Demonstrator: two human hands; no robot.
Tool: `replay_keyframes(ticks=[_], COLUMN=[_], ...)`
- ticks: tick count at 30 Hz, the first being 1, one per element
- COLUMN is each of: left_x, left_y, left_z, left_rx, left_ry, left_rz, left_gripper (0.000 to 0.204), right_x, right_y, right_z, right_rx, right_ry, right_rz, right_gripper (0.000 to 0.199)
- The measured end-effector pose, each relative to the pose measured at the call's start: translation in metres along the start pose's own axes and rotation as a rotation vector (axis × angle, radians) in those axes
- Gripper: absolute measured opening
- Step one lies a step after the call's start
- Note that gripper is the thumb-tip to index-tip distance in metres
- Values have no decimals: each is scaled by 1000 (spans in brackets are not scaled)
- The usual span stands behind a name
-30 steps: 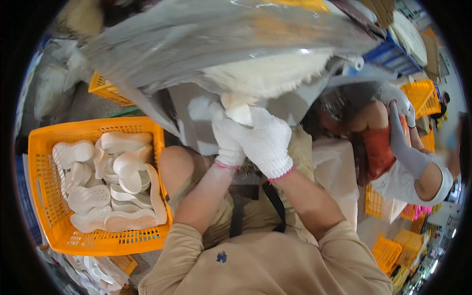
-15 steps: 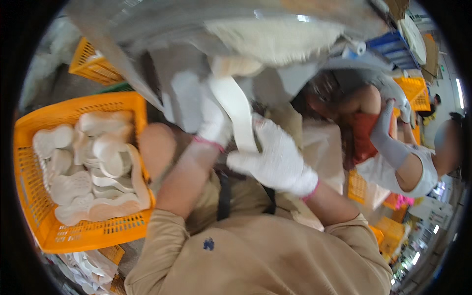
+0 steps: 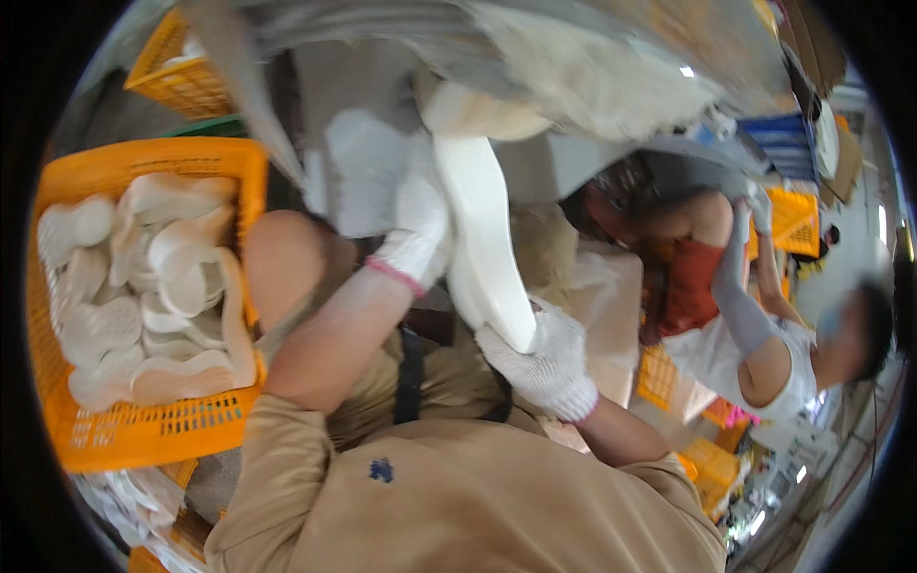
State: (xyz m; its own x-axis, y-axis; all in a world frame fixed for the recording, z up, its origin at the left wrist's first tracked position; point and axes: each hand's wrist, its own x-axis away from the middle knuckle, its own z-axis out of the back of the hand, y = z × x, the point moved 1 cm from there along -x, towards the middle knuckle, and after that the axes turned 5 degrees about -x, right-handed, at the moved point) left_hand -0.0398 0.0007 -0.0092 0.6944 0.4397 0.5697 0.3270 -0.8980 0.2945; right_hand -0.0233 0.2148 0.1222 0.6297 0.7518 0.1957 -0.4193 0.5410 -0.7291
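Note:
A long white shoe sole [image 3: 485, 234] stretches between my hands, its near end lower and to the right. White-gloved, my right hand [image 3: 546, 365] grips that near end. My left hand [image 3: 420, 215], also gloved, holds the sole along its left side; most of its fingers are hidden behind the sole. The sole's far end meets a rounded cream-coloured piece [image 3: 482, 113] under a dusty grey cover [image 3: 401, 33]; whether they touch, I cannot tell.
An orange basket [image 3: 153, 456] of similar pale soles [image 3: 186, 282] stands at my left, with another orange basket [image 3: 177, 72] beyond it. At the right sits a co-worker [image 3: 764, 353] in a white top. A blue crate [image 3: 781, 143] stands at far right.
The sole has turned to show more of its broad white face. My right hand has come nearer to me and closed around its near end. The view has shifted slightly.

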Motion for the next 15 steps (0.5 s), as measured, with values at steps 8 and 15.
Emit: replay_keyframes(ticks=[8, 15], left_x=[-11, 21], left_y=[80, 17], left_z=[-36, -11], left_rx=[-772, -110], left_ry=[344, -237], left_rz=[-403, -142], left_gripper=[41, 57], right_x=[-104, 12], right_y=[-57, 44], right_z=[9, -4], right_rx=[-562, -1002], right_ry=[28, 4], right_rz=[12, -367], right_gripper=[40, 55])
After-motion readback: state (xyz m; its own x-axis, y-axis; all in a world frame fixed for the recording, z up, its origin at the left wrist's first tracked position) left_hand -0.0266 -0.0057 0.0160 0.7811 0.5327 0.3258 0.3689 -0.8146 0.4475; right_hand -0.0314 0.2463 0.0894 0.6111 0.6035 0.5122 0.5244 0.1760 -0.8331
